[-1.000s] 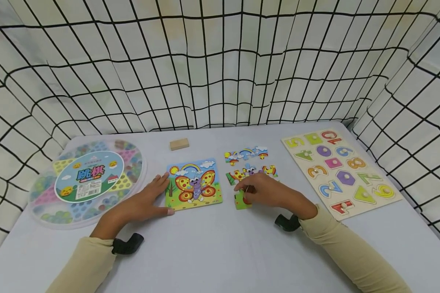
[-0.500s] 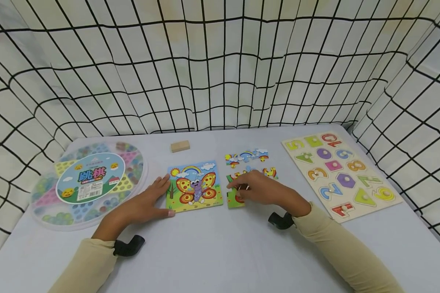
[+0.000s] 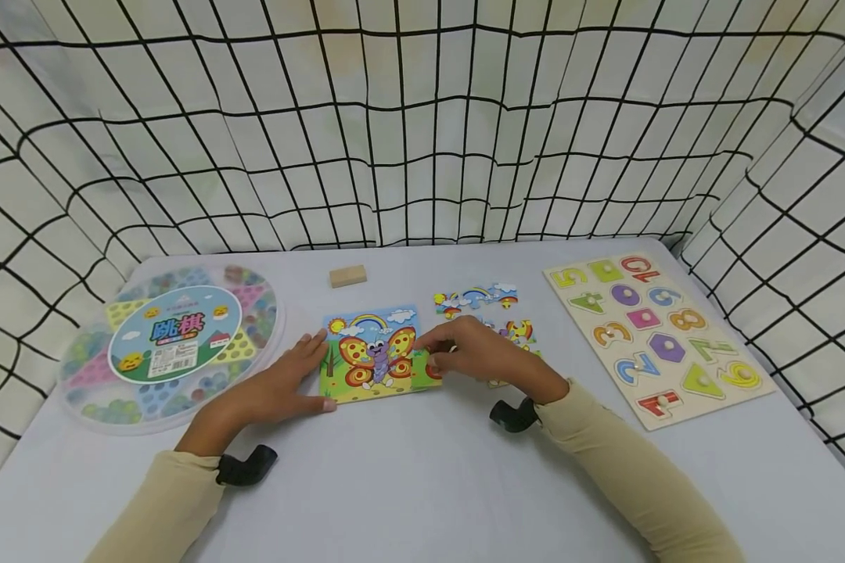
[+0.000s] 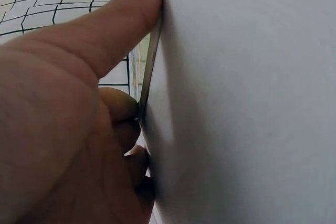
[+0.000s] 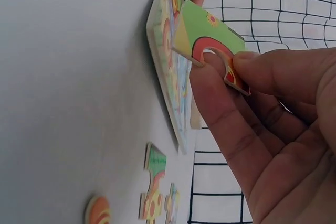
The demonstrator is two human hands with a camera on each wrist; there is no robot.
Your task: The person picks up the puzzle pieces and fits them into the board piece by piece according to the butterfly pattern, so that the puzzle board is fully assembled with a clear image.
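Observation:
A square butterfly jigsaw board (image 3: 366,320) lies mid-table. My left hand (image 3: 267,391) rests at its left side, fingers spread and thumb at the lower left corner; in the left wrist view the thumb (image 4: 126,19) touches the board's edge. My right hand (image 3: 489,352) pinches a green jigsaw piece with a red curve (image 5: 223,35) between thumb and finger, tilted above the board's right edge. Right of the board lie a sky-and-rainbow row of jigsaw pieces (image 3: 475,297) and a butterfly-wing row of pieces (image 3: 521,332), which my right hand partly covers.
A round Chinese checkers box (image 3: 172,336) with coloured marbles stands at the left. A small wooden block (image 3: 348,276) lies behind the jigsaw board. On the right lies a wooden number-and-shape peg board (image 3: 658,336). Black netting (image 3: 394,164) over white cloth surrounds the table.
My right hand has picked up the green jigsaw piece from the lower row and carried it left to the board's right edge. My left hand has stayed in place.

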